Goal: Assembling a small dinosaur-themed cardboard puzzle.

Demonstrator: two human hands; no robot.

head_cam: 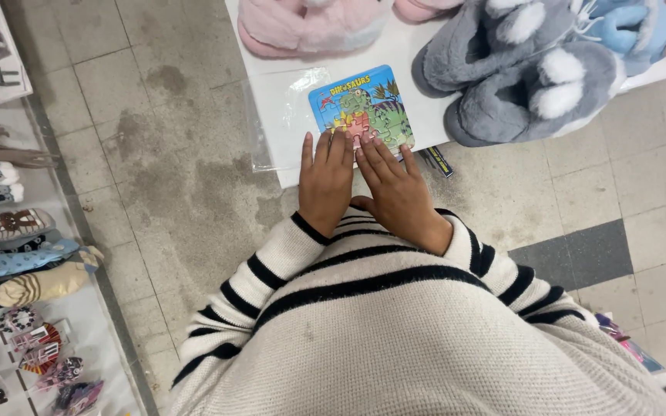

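Observation:
A small square dinosaur jigsaw puzzle (364, 104) with a blue border lies near the front edge of a white table (418, 54). My left hand (325, 181) rests flat with fingers spread, its fingertips on the puzzle's lower left edge. My right hand (395, 189) lies flat beside it, fingertips pressing the puzzle's lower right part. Both hands hold nothing. I wear a cream sweater with black stripes (379, 323).
A clear plastic bag (279, 115) lies left of the puzzle. Pink slippers (310, 27) and grey fluffy slippers (526, 77) sit on the table behind it. A shelf of socks and small goods (17, 254) runs along the left. Tiled floor (156, 154) lies between.

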